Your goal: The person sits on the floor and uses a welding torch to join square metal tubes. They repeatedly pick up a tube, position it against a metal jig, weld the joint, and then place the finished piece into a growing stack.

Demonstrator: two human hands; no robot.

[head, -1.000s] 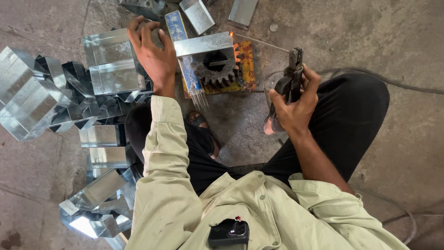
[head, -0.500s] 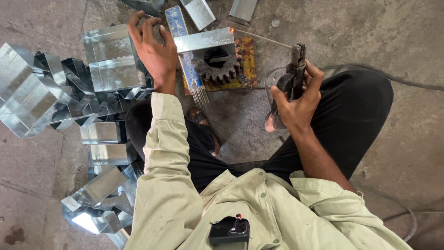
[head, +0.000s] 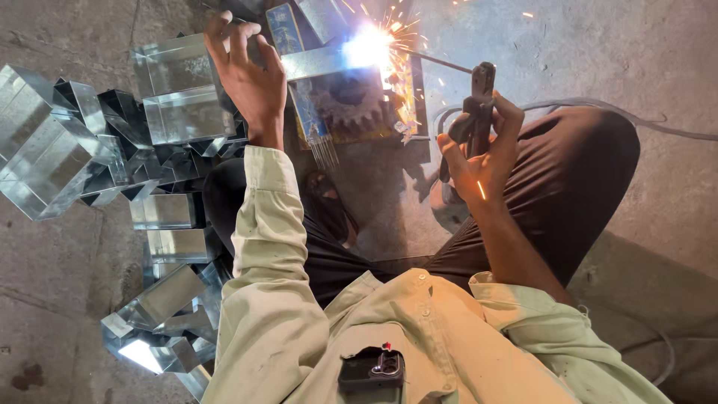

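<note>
From the head view, the person sits on the concrete floor (head: 658, 45) with knees apart, welding. The right hand (head: 482, 153) is closed in a firm grip around a dark electrode holder (head: 479, 93), whose thin rod (head: 437, 61) reaches left to a bright arc (head: 366, 46) throwing sparks. The arc sits on the end of a short galvanised sheet-metal piece (head: 318, 63) laid across a large toothed gear (head: 351, 101) that rests on a yellowish printed board (head: 404, 97). The left hand (head: 247, 75) is pressed down at the other end of that piece, fingers curled over it; I cannot tell whether it clamps the metal or only steadies it.

To the person's left a heap of bright folded sheet-metal boxes (head: 112, 150) spreads over the floor, with more near the left elbow (head: 161, 314). A cable (head: 598, 105) runs across the right knee.

As a judgement: the weld on this piece is under way, arc burning at one corner. Whether the heaped boxes are finished or waiting cannot be told.
</note>
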